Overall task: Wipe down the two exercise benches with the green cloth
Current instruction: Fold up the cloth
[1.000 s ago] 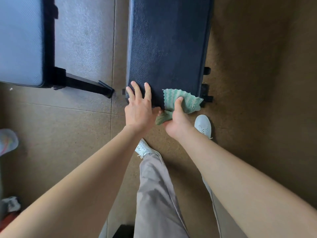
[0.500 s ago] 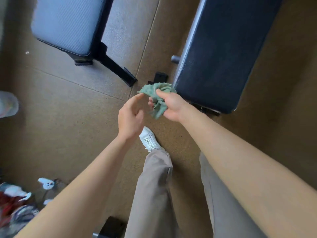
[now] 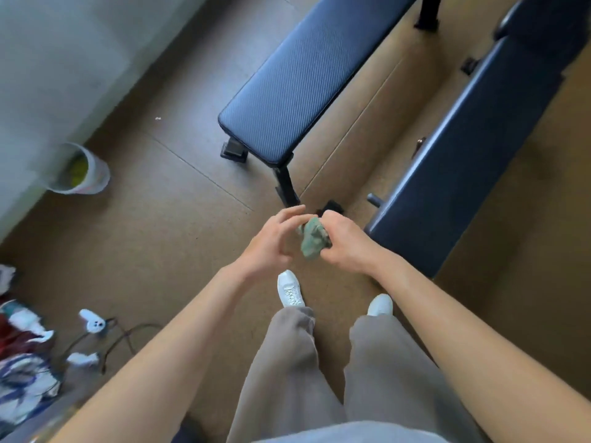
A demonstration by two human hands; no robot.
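brown floor [image 3: 153, 219], 2 benches [image 3: 303, 81], wall [image 3: 64, 52]

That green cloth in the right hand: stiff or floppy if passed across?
Probably floppy: the green cloth is bunched into a wad in the right hand, its end drooping below. Likely light: one hand's grip carries it whole.

White tub [image 3: 80, 169] by wall [image 3: 64, 59] — controller [image 3: 92, 321] w/ cables [image 3: 128, 340], clutter [image 3: 22, 378] btm-left.
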